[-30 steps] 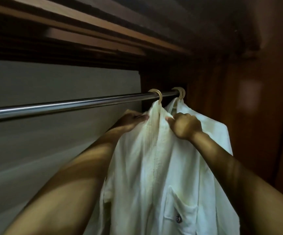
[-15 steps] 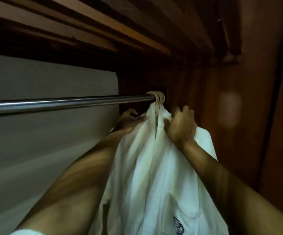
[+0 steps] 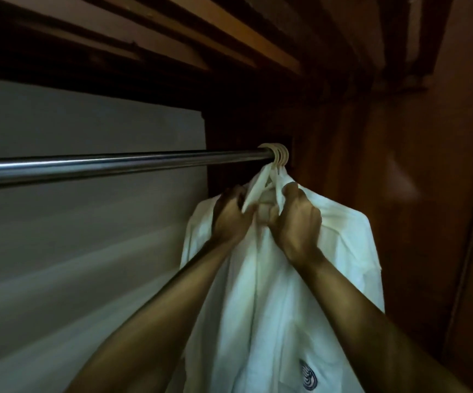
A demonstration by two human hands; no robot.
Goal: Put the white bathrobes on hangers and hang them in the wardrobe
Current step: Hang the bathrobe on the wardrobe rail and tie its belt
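Fingers of my left hand (image 3: 231,215) are curling round the left side of the collar of the white bathrobe (image 3: 260,293), and fingers of my right hand (image 3: 296,222) are bunching up the right side. Both hands are gripping cloth, close together, just under the hooks.

That robe is hanging at the far right end of the metal rail (image 3: 116,163), right against the brown wooden side wall of the wardrobe (image 3: 399,137). Its pale hanger hooks (image 3: 277,154) are sitting squeezed together on the rail. I am thinking there is more than one robe here, but I am not able to count them.

I am pulling on the collar, so I am worrying. If I am tugging too hard, the robe could be sliding off its hanger, or a hook could be popping off the rail. Because the hooks are packed so tight, they might be getting tangled too. A dark round logo (image 3: 309,375) is showing low on the front.
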